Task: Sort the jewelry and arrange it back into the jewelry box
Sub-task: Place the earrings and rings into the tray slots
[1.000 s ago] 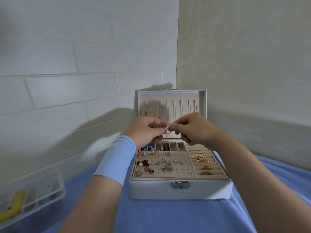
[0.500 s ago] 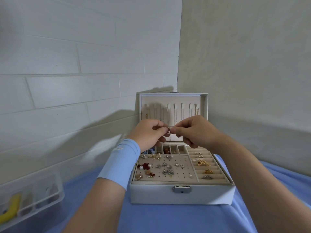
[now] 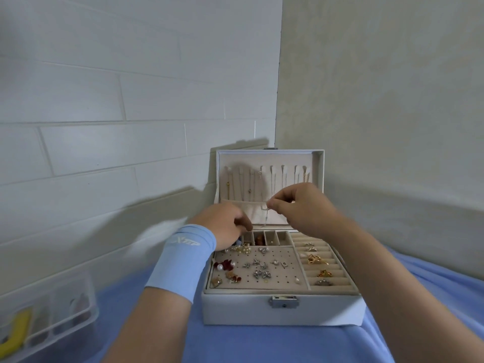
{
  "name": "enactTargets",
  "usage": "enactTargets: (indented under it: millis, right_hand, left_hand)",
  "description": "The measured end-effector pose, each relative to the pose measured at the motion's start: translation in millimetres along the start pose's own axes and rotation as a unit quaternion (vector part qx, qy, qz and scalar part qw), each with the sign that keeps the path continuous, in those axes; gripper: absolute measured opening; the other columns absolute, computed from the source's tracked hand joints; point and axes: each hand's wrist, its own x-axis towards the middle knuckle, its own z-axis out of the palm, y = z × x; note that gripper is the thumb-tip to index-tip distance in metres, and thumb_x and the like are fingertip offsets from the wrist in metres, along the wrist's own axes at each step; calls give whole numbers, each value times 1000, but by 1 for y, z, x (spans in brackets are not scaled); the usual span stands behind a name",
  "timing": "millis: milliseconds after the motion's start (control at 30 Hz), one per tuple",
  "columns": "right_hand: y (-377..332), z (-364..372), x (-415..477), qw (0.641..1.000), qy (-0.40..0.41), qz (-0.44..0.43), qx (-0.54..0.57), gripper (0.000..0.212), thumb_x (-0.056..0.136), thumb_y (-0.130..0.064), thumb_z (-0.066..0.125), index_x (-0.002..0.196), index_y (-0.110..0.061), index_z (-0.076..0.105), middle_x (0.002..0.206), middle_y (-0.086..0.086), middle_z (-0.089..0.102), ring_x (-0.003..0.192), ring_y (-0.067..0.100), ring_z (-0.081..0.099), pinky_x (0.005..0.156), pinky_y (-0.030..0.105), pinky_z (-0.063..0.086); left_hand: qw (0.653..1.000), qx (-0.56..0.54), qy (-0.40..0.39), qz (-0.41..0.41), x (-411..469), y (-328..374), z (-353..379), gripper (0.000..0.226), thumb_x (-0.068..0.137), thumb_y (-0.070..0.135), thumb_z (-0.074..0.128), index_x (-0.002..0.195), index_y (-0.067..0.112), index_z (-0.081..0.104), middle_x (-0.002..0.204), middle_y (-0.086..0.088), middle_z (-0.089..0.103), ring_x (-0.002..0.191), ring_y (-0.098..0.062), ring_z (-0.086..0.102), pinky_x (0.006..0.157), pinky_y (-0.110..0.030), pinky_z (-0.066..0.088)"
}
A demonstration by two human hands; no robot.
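Observation:
A white jewelry box [image 3: 235, 310] stands open on the blue cloth, its lid [image 3: 318, 163] upright with several chains hanging on hooks. My right hand [image 3: 301, 210] is raised in front of the lid and pinches the top of a thin silver necklace [image 3: 265, 217], which dangles straight down. My left hand [image 3: 225, 224] is lower, over the small back compartments, fingers curled and blurred; whether it holds anything is unclear. Earrings [image 3: 259, 273] lie on the perforated pad, and gold rings [image 3: 317, 260] sit in the ring rolls on the right.
A clear plastic organizer [image 3: 52, 310] with a yellow item [image 3: 15, 334] sits at the lower left. Walls meet in a corner right behind the box. Blue cloth [image 3: 235, 347] covers the surface in front of the box.
My left hand has let go of the necklace and dropped down and left toward the small compartments. The right hand alone now holds the chain, slightly higher and further right.

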Motion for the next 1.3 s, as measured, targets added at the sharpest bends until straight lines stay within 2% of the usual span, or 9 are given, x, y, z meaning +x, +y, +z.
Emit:
enactTargets:
  millis: [133,233,433,567,667,767,1033,1167,1300]
  right_hand:
    - [-5,23,0,1000,-3,-11,-25,15,96,-35,66,88,-24,74,92,-2,73,85,19,68,67,17,49]
    - [-6,37,2,999,-10,-12,-40,15,96,-34,66,88,-23,75,88,-2,73,83,18,68,68,20,52]
    - [-1,48,1,993,-68,-2,-93,11,93,-31,71,91,-25,80,79,-10,73,72,5,65,63,16,49]
    - [0,44,1,990,-87,-3,-107,12,92,-30,71,98,-26,81,86,-9,75,79,6,66,70,18,51]
    - [1,37,2,992,-73,-15,-100,14,94,-25,69,102,-26,80,93,-11,76,83,1,66,71,12,48]
    - [3,34,2,990,-79,-6,-117,14,94,-21,68,99,-25,80,92,-10,75,84,2,65,72,15,48]
    - [6,47,3,974,-104,9,-202,18,95,-34,67,93,-22,80,79,-3,71,71,10,62,64,22,49]
    - [3,48,3,968,-112,6,-225,23,97,-34,63,80,-22,73,72,-5,65,66,9,58,61,24,46]
    - [-3,46,4,970,-94,-7,-222,20,99,-30,60,90,-20,75,83,-4,70,76,12,65,73,28,55]
  left_hand:
    - [998,-47,48,-13,2,-6,-2,23,99,19,55,115,30,67,109,13,70,101,-7,63,86,-23,47]
    - [997,-50,63,-5,2,-8,-7,20,97,22,58,113,28,68,103,13,69,96,-8,63,82,-24,47]
    - [999,-23,45,-21,4,-11,-3,22,94,17,59,106,31,71,114,10,70,103,-13,65,96,-37,52]
    - [1000,24,10,-12,5,-7,-2,23,95,15,57,88,32,71,97,9,69,84,-11,63,74,-26,52]
    - [998,58,-23,-19,3,-2,-3,31,95,12,56,103,35,75,115,5,69,95,-19,65,83,-30,54]
    - [995,89,-41,-19,1,3,1,38,98,11,51,116,37,71,127,5,66,105,-22,65,91,-31,53]
    - [993,93,-58,-32,4,3,4,36,98,14,52,122,35,69,125,3,67,106,-21,65,95,-35,53]
    - [993,99,-56,-29,5,4,4,33,97,14,52,117,31,72,117,1,70,98,-23,66,88,-33,55]
    - [994,83,-57,-31,5,2,5,36,98,11,50,122,29,70,118,0,69,99,-23,66,85,-30,53]
